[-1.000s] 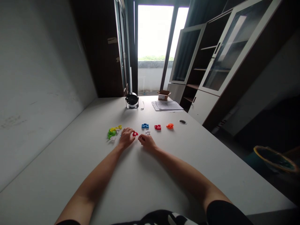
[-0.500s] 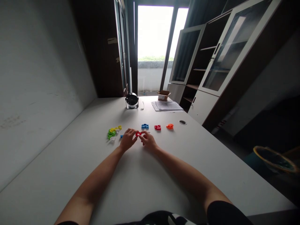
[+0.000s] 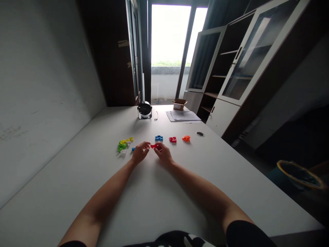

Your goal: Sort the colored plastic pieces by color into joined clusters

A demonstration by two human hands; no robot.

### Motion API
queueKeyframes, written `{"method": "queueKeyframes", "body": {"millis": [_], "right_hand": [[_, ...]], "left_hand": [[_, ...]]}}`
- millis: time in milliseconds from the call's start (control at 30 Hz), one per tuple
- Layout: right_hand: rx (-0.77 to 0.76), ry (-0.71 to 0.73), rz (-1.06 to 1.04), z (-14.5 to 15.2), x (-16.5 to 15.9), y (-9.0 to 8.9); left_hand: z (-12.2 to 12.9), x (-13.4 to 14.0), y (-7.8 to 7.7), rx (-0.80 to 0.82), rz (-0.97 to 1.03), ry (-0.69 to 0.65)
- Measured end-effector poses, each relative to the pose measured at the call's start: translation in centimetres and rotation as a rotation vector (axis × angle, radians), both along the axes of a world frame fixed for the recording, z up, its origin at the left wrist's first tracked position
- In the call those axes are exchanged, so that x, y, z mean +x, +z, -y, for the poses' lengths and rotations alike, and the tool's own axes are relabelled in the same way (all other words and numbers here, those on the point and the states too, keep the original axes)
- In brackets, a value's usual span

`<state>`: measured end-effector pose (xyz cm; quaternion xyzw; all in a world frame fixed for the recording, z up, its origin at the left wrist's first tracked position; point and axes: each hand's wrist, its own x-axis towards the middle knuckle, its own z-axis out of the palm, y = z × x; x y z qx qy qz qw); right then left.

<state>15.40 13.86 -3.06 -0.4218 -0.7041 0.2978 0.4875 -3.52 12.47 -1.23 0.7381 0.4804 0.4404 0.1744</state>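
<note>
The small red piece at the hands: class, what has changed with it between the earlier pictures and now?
It has moved slightly right, from the left hand through both hands' grip to the right hand, which now holds the small red piece; the left hand appears to have let go. The blue piece, larger red piece and orange piece stayed put.

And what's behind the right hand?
Beyond the right hand, which holds a small red plastic piece, a blue plastic piece sits on the white tabletop. The patch directly behind the hand is covered; what lies there can't be seen.
</note>
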Motion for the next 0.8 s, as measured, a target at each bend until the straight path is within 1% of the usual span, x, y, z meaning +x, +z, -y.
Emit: {"method": "queueKeyframes", "body": {"millis": [167,300,367,533,633,800], "right_hand": [[0.097,-0.019,0.031,0.24,-0.04,0.24],[0.140,-0.011,0.071,0.48,0.04,0.56],[0.158,-0.004,0.088,0.56,0.11,0.65],[0.172,0.033,0.129,0.64,0.16,0.66],[0.186,0.026,0.116,0.56,0.05,0.54],[0.195,0.013,0.094,0.51,0.03,0.58]], "left_hand": [[-0.55,0.42,-0.51,-0.177,0.250,-0.108],[-0.83,0.74,-0.65,-0.261,0.388,-0.181],[-0.89,0.75,-0.60,-0.287,0.411,-0.201],[-0.83,0.65,-0.29,-0.355,0.390,-0.254],[-0.79,0.68,-0.33,-0.350,0.419,-0.270],[-0.92,0.77,-0.75,-0.303,0.454,-0.237]]}}
